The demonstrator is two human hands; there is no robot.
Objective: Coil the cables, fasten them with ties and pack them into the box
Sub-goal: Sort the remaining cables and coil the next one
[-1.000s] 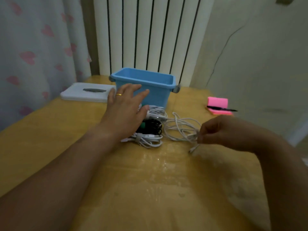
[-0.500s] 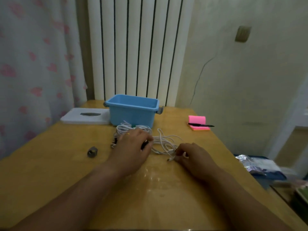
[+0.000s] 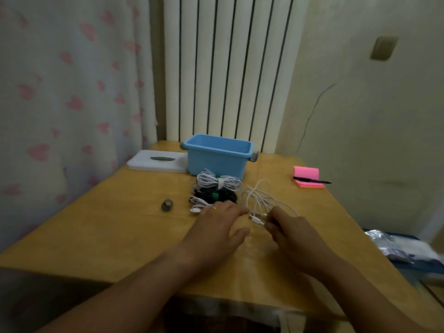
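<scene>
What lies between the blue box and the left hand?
Head view: a white cable coil, a black cable coil, then a second white coil.

right hand (image 3: 288,233) pinches white cable (image 3: 260,200) | left hand (image 3: 217,224) flat, table (image 3: 108,224)

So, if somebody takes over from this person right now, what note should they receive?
Left hand: open, fingers straight, beside the plug. Right hand: pinches the loose white cable near its plug end.
Tied and lying before the blue box: white bundle, black bundle; a third bundle is partly hidden by the left hand.
Left: coil and tie the loose cable, pack everything; no cable shows inside the box.
</scene>
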